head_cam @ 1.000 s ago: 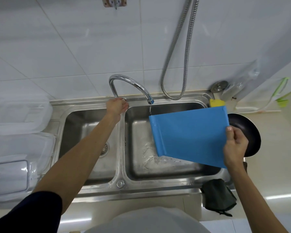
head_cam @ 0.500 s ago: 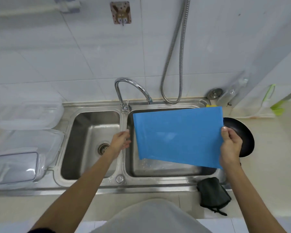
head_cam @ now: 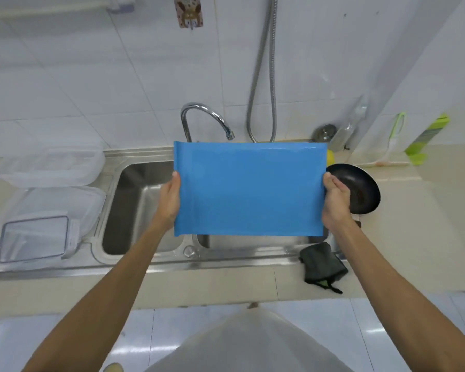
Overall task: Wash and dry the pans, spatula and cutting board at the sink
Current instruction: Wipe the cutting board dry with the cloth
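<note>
Over the sink (head_cam: 145, 181), blue cutting board (head_cam: 250, 189) held level. Left hand (head_cam: 169, 200) grips its left edge; right hand (head_cam: 334, 201) grips its right edge, fingers curled.

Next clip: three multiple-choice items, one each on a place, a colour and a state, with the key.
1. Where is the black pan?
A. In the left basin.
B. On the counter right of the sink.
C. Hanging on the wall.

2. What colour is the cutting board?
A. Green.
B. White.
C. Blue.

3. How is the cutting board held?
A. By the left hand and right hand, one at each side edge.
B. By the right hand alone.
C. Unheld, lying in the basin.

Key: B, it sits past the right hand; C, its face is blue; A, a grip shows at each side.
</note>
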